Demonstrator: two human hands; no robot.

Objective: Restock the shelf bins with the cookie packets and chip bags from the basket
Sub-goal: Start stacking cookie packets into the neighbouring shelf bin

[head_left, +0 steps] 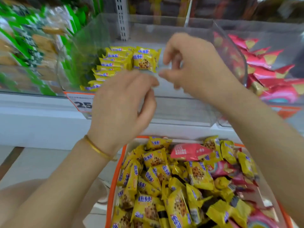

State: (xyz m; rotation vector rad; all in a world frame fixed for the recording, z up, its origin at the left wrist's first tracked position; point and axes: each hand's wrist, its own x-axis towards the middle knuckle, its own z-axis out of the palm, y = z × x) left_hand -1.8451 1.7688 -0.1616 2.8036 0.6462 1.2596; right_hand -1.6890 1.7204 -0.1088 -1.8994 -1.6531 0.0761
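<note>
Yellow cookie packets (108, 69) stand in a row along the left side of the clear middle bin (181, 111), with one more packet (144, 60) upright behind them. My left hand (123, 106) hovers over the bin's front with loosely curled fingers and holds nothing. My right hand (194, 68) is above the bin's bare right half, fingers hanging curled, nothing visible between them; both hands are blurred. Below, the orange-rimmed basket (113, 186) is heaped with yellow cookie packets (172, 186) and some pink and red chip bags (189, 151).
Red chip bags (263, 68) fill the clear bin to the right. Green-and-white packets (24, 46) fill the bin to the left. An orange price tag (82, 102) sits on the white shelf edge. A perforated upright (122, 18) rises behind the bins.
</note>
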